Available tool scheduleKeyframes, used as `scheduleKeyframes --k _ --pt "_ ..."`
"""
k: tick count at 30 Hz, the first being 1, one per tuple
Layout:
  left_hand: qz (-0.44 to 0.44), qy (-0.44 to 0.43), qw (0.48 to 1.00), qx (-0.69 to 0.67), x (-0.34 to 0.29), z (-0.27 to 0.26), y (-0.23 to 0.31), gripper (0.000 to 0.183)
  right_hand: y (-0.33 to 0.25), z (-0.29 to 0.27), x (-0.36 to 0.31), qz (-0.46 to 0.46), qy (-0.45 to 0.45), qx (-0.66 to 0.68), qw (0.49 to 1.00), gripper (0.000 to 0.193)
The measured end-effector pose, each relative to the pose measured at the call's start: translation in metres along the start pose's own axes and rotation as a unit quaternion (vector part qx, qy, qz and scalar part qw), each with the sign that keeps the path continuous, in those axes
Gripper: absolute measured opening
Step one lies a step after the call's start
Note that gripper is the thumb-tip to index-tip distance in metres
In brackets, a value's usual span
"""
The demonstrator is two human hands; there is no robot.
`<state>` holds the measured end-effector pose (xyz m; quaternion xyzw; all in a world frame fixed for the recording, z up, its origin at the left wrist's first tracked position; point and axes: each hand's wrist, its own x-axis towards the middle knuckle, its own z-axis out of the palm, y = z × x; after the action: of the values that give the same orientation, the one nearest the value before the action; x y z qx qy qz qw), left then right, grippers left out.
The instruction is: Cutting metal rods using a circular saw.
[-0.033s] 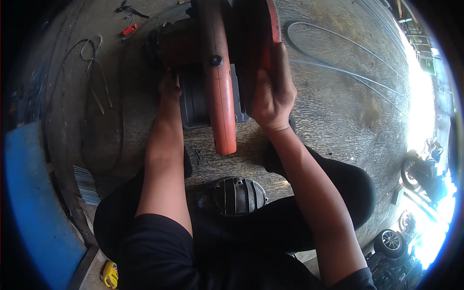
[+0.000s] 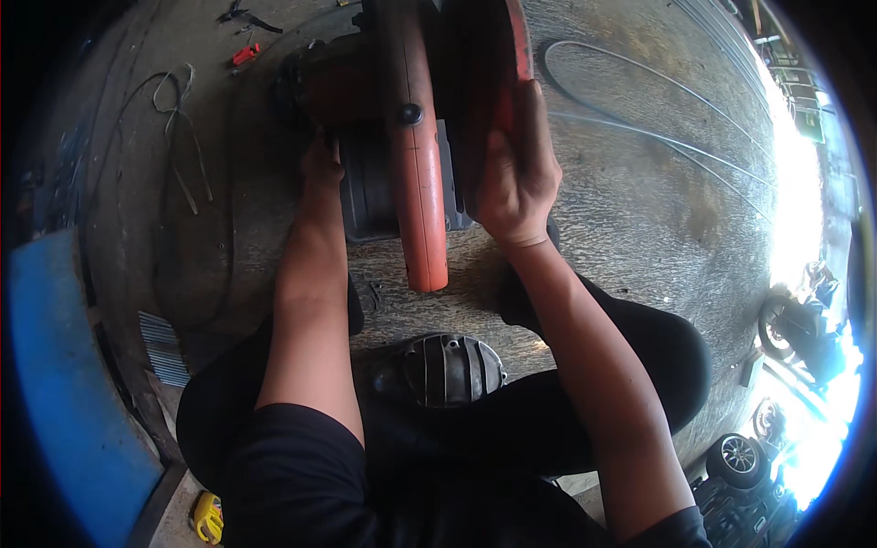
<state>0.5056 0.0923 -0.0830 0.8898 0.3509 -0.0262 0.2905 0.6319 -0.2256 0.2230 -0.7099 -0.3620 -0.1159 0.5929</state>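
Note:
A red and black chop saw (image 2: 423,196) stands in front of me, its orange handle pointing toward me over a dark grey base (image 2: 370,201). My right hand (image 2: 521,187) is closed around the red disc guard (image 2: 522,46) on the right side, thumb on the near face and fingers along the outer rim. Low on the left, my left hand (image 2: 322,164) holds the saw beside the base, under the motor body (image 2: 333,87); its fingers are mostly in shadow. Between my legs lies a ribbed dark metal cover (image 2: 452,370).
Thin cable (image 2: 630,68) loops over the worn floor at right. A cord (image 2: 178,128) and a small red piece (image 2: 245,55) lie at left. A blue panel (image 2: 73,365) and a yellow tool (image 2: 208,519) are near left. A wheel (image 2: 738,457) stands lower right.

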Motion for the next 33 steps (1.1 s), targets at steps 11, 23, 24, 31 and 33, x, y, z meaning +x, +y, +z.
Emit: scheduleKeyframes --k 11,23,24,31,33 --pt "0.128 0.128 0.983 -0.010 -0.004 0.002 -0.009 0.049 0.001 -0.002 -0.008 0.005 -0.006 -0.038 0.999 0.052" --pt "-0.274 0.178 0.515 -0.792 -0.025 -0.032 0.081 0.028 -0.004 0.001 -0.008 0.019 -0.013 -0.050 0.999 0.049" --pt "-0.261 0.180 0.506 -0.802 -0.028 -0.037 0.086 0.028 -0.004 0.001 -0.008 0.020 -0.008 -0.047 0.999 0.049" --pt "-0.227 0.189 0.500 -0.814 -0.027 -0.034 0.082 0.025 -0.003 0.001 -0.008 0.017 -0.003 -0.048 0.999 0.049" --pt "-0.256 0.203 0.491 -0.808 -0.021 -0.029 0.078 0.024 -0.003 -0.001 -0.008 0.015 -0.015 -0.062 0.998 0.050"
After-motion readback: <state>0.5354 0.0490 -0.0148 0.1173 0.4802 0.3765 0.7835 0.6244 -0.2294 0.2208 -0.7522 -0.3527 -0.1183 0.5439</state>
